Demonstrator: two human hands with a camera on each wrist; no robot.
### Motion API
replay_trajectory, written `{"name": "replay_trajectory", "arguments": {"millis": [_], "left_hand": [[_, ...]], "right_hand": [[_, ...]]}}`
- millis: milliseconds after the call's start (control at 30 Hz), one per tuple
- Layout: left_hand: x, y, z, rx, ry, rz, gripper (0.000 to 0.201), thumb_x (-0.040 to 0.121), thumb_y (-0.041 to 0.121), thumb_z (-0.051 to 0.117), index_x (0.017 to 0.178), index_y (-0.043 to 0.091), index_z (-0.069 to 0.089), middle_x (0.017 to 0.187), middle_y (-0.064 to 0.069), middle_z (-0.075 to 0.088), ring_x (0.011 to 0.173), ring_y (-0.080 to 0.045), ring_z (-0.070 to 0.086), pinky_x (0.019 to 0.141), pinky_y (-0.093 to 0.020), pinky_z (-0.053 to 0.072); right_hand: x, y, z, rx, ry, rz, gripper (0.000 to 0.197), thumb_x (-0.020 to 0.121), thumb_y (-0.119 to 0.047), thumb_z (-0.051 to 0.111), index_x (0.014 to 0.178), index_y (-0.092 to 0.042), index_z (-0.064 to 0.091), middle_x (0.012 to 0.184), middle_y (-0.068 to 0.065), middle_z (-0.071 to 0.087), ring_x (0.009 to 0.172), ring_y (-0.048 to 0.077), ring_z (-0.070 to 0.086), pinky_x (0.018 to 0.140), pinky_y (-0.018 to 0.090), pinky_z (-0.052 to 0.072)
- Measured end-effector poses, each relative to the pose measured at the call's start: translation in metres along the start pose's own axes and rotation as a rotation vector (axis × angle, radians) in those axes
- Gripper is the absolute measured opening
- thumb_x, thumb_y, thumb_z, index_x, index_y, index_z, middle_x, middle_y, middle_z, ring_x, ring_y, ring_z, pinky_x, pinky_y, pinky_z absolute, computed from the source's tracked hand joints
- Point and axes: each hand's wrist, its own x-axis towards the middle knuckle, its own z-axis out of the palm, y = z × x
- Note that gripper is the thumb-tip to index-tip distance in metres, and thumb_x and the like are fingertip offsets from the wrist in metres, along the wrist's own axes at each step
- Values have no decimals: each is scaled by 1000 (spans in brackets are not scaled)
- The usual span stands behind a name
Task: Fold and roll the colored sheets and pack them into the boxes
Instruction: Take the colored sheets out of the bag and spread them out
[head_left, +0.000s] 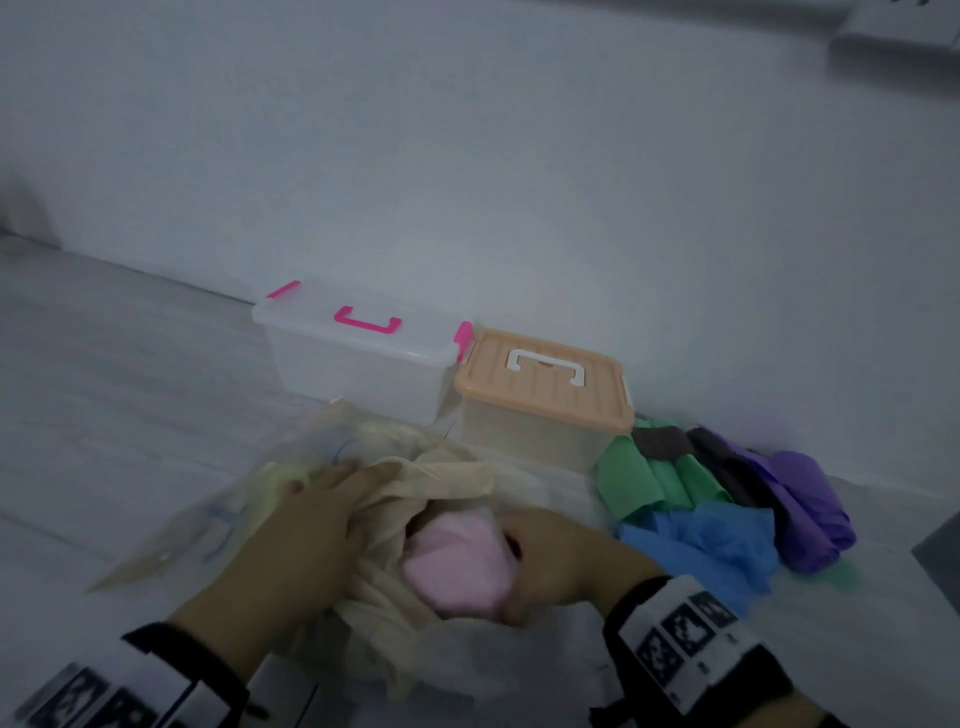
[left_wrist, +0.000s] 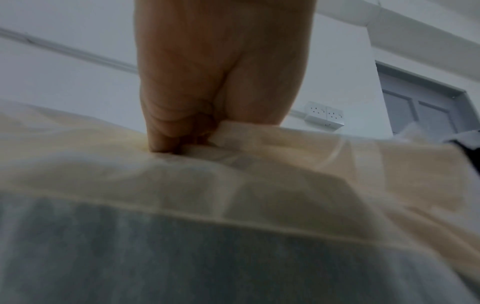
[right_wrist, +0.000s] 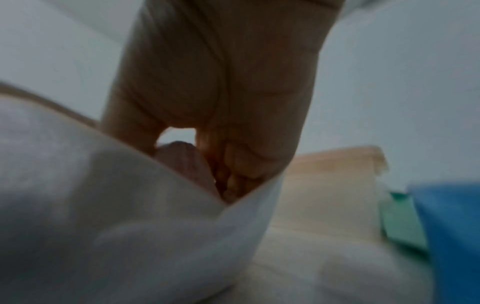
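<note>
A crumpled cream sheet lies on the floor before me, wrapped loosely round a pink rolled sheet. My left hand lies over the cream sheet's left side; in the left wrist view its fingers pinch a fold of the cream sheet. My right hand grips the right end of the pink roll, and in the right wrist view its curled fingers close on the pink sheet. Behind stand a clear box with pink latches and an orange-lidded box, both with lids on.
Green, dark, purple and blue sheets lie heaped to the right of the boxes. A pale yellowish see-through sheet spreads to the left. White cloth lies under my wrists. The wall runs close behind the boxes.
</note>
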Motion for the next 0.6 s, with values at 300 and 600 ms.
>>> {"name": "replay_trajectory", "arguments": {"millis": [300,600], "left_hand": [[-4,16,20,420,-105,-111,66,94,43,35,145,50,-7,158,-10,-5,146,-25,-3,114,-47,6],[-5,26,47,481,-114,-89,66,79,56,13,143,55,-1,158,0,-19,143,-37,-18,111,-59,-4]], "right_hand": [[18,-30,25,-380,-57,93,80,60,-33,81,129,-20,43,128,3,52,112,24,53,96,37,47],[-37,-34,36,-508,236,179,58,75,-38,70,123,-16,48,116,7,56,104,28,57,89,34,43]]}}
